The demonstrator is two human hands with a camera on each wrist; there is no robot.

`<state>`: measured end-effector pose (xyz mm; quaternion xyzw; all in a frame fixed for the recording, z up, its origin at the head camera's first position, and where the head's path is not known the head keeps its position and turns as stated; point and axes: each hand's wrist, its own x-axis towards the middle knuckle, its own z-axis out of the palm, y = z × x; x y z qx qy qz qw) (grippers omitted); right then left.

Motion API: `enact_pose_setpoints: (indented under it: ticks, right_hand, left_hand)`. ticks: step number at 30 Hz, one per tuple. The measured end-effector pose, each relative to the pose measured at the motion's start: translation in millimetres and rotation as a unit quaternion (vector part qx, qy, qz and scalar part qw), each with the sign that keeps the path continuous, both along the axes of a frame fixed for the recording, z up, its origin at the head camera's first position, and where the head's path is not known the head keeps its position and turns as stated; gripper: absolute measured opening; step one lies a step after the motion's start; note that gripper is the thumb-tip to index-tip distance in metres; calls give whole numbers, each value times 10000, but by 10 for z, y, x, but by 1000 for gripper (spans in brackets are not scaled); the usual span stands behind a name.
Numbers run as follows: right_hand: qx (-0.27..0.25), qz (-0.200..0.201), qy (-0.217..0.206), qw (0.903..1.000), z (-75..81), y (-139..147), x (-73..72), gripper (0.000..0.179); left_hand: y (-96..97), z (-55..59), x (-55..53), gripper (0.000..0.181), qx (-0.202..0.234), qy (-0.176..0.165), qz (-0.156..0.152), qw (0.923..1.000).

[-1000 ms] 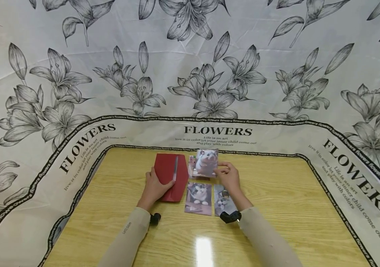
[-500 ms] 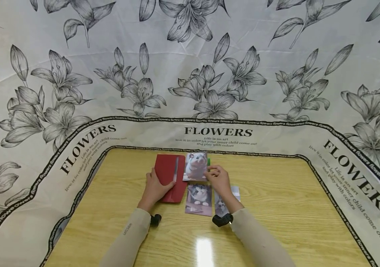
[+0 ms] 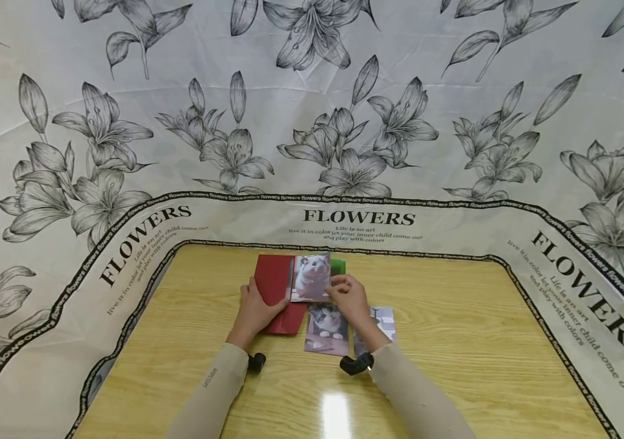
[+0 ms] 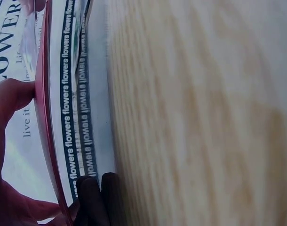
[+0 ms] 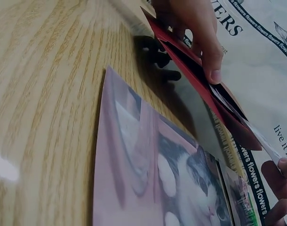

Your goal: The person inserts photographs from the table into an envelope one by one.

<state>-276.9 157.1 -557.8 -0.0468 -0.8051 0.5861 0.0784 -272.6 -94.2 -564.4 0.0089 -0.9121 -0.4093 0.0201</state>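
A red envelope (image 3: 272, 274) is held up off the table by my left hand (image 3: 254, 316), thumb on its front by the opening and fingers behind it. In the left wrist view the envelope (image 4: 42, 103) appears edge-on, gripped between thumb and fingers. My right hand (image 3: 351, 300) pinches the right edge of a square photo card of a white hamster (image 3: 312, 277). That card's left edge is at the envelope's opening. From the right wrist view, the card (image 5: 262, 139) looks like a thin white edge reaching into the envelope's mouth (image 5: 204, 80).
A cat photo card (image 3: 325, 335) lies in front of the envelope. Another photo card (image 3: 384, 317) to its right is partly covered by my right forearm. Behind the hamster card a green-edged picture (image 3: 338, 266) shows. A floral cloth (image 3: 356, 225) borders the wooden table (image 3: 454, 317).
My right hand has carried the hamster card leftward to the envelope's opening, uncovering the green-edged picture behind. The envelope's right flap side looks narrower. The left hand stays in place.
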Motion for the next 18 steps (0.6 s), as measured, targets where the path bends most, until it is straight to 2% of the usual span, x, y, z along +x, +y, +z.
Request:
enact_pose_setpoints:
  ticks: [11,18]
  right_hand:
    - [101,3,-216,9997,-17,-26,11,26]
    - [-71,-14,-300,9995,22,-16,-1,26]
  left_hand:
    - [17,-2,8,119,33,-16,30,10000]
    - [10,-16,-1,119,-77,43,4,10000]
